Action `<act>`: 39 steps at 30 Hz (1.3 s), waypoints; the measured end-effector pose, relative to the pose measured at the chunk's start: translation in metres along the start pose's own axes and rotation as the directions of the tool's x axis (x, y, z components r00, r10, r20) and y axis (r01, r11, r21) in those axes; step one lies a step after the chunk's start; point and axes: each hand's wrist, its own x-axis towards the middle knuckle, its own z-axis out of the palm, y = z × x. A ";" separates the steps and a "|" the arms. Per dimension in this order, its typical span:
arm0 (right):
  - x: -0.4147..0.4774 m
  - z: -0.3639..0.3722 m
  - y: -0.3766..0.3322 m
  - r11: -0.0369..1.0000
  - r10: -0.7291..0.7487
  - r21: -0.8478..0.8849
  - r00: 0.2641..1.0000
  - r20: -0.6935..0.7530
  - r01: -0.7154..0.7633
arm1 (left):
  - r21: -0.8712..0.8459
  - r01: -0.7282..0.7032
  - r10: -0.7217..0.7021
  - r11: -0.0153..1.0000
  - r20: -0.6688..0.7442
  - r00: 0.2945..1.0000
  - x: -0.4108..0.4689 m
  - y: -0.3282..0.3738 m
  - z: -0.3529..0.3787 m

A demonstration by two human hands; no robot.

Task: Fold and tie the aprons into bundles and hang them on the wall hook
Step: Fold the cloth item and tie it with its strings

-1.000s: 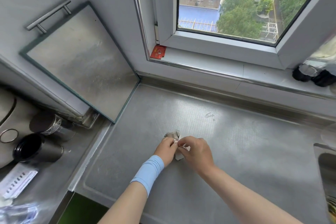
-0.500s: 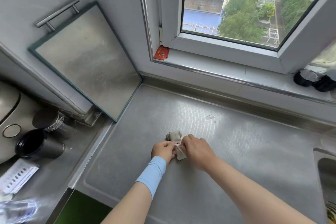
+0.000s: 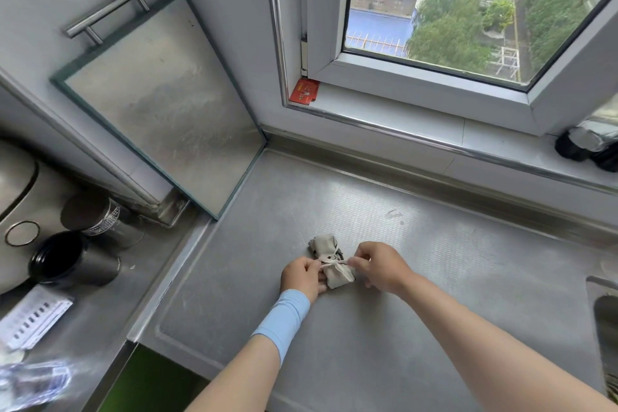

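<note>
A small beige apron bundle [image 3: 329, 254], rolled tight, lies on the steel counter [image 3: 434, 278]. A thin pale string [image 3: 331, 263] crosses its middle. My left hand [image 3: 302, 278], with a light blue wristband, pinches the string's left end beside the bundle. On the other side, my right hand [image 3: 379, 266] pinches the right end, and the string runs taut between the two hands. No wall hook is in view.
A glass-fronted panel with a metal handle [image 3: 160, 104] leans at the back left. Two dark cups [image 3: 72, 261] stand on the lower counter at left beside a paper sheet [image 3: 33, 318]. A sink edge [image 3: 602, 311] is at right; dark objects [image 3: 582, 144] sit on the window sill.
My hands have drawn apart, pulling the string taut across the bundle. More of the bundle now shows between them.
</note>
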 end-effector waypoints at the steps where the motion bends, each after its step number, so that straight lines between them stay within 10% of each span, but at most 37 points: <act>1: 0.000 0.001 -0.002 0.999 0.028 0.031 1.000 -0.009 -0.027 | 0.002 0.001 -0.001 1.000 -0.003 1.000 0.001 0.001 0.000; 23: -0.003 0.021 -0.027 0.790 0.483 0.460 0.874 -0.061 -0.404 | -0.361 0.245 -0.228 0.900 0.089 0.970 0.006 0.014 -0.005; 27: -0.005 0.020 -0.024 0.819 0.467 0.391 0.884 -0.027 -0.420 | -0.219 0.187 -0.153 0.958 0.166 0.974 0.005 0.014 -0.011; 32: -0.006 0.012 -0.032 0.966 0.011 -0.248 0.972 -0.234 -0.070 | 0.075 -0.052 0.040 0.996 0.157 0.987 0.005 0.021 -0.021; 35: 0.001 0.003 -0.043 0.699 -0.434 -0.628 0.901 0.006 0.341 | 0.067 -0.026 0.016 0.997 0.157 0.988 0.000 0.029 -0.022; 39: 0.009 0.002 -0.048 0.231 -0.397 -0.832 0.830 0.392 0.504 | 0.137 -0.016 -0.014 0.991 0.213 0.977 -0.011 0.030 -0.025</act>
